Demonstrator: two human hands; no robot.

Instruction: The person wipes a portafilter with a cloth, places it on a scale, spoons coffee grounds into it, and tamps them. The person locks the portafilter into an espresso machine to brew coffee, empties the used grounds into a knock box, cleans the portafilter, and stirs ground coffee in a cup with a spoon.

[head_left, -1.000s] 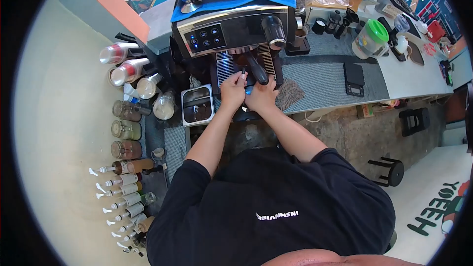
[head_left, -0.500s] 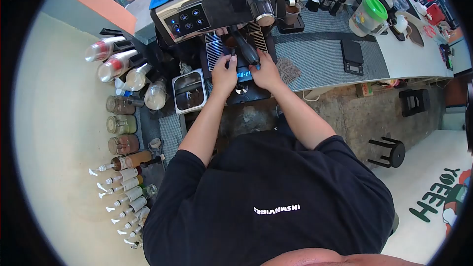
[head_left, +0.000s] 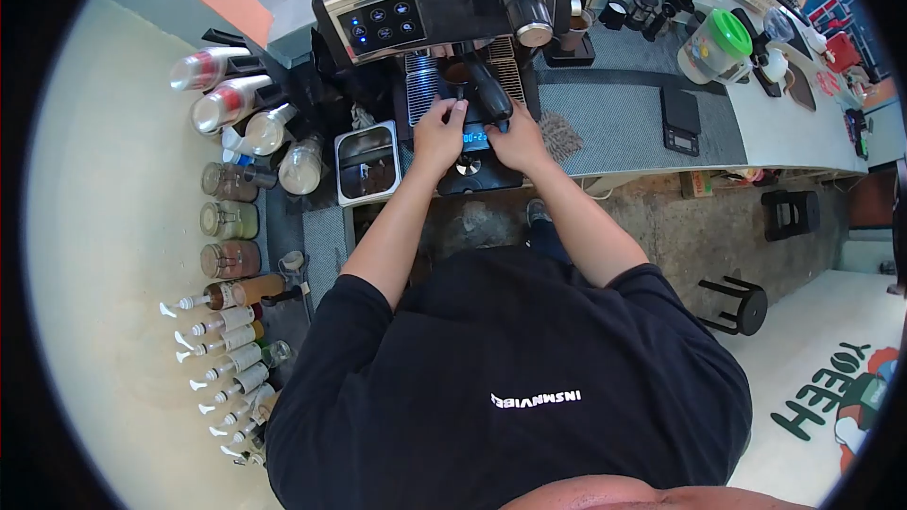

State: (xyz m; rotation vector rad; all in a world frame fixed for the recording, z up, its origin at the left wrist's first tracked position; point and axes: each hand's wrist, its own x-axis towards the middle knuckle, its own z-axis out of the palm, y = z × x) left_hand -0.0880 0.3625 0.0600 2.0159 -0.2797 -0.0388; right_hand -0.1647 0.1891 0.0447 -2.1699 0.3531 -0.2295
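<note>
An espresso machine (head_left: 444, 5) stands at the counter's edge, its black portafilter handle (head_left: 491, 94) pointing toward me. Below that handle, a small scale with a lit blue display (head_left: 475, 137) sits between my hands. My left hand (head_left: 439, 135) is closed at the scale's left side, fingertips pinched by a small dark part beside a cup (head_left: 456, 76) under the portafilter. What it grips is too small to name. My right hand (head_left: 518, 139) is at the display's right side, just under the handle's end, its fingers bent and partly hidden. A round silver tamper-like piece (head_left: 468, 166) lies in front of the scale.
Left of the machine is a metal bin (head_left: 368, 162), with jars (head_left: 229, 220) and pump bottles (head_left: 231, 295) beyond it. To the right are a brown cloth (head_left: 561, 137), a black scale (head_left: 680, 121) and a green-lidded pitcher (head_left: 715, 47). Black stools (head_left: 749, 310) stand on the floor.
The view has shifted. My hands stay low by the machine beneath the handle, and the blue display shows more clearly between them than a second ago; its digits have changed.
</note>
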